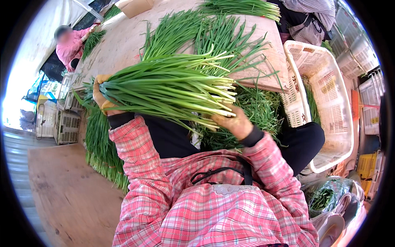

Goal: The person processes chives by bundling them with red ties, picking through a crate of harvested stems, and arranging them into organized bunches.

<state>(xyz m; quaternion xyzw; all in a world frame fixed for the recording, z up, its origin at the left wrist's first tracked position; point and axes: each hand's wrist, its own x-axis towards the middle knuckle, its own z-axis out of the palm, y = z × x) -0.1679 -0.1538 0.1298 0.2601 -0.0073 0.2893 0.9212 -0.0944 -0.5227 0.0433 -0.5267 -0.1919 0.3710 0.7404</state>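
Observation:
A thick bunch of garlic chives (168, 84) lies across the air in front of me, leaves to the left and pale stem ends to the right. My left hand (102, 94), in a yellowish glove, is wrapped round its leafy end. At the stem ends, my bare right hand (235, 122) has its fingers closed on some of the lower stalks; its fingertips are partly hidden and slightly blurred. Below the bunch, a heap of loose green leaves (261, 109) lies by my lap. More chives (103, 152) hang or lie in a pile under my left forearm.
Several chive bundles (173, 33) rest on the wooden table (127, 41) ahead. A white plastic crate (335, 103) stands at my right, some greens inside. Low right is a plastic bag (329, 193) with greens. A person in pink (70, 49) handles chives far left; another person (308, 16) is far right.

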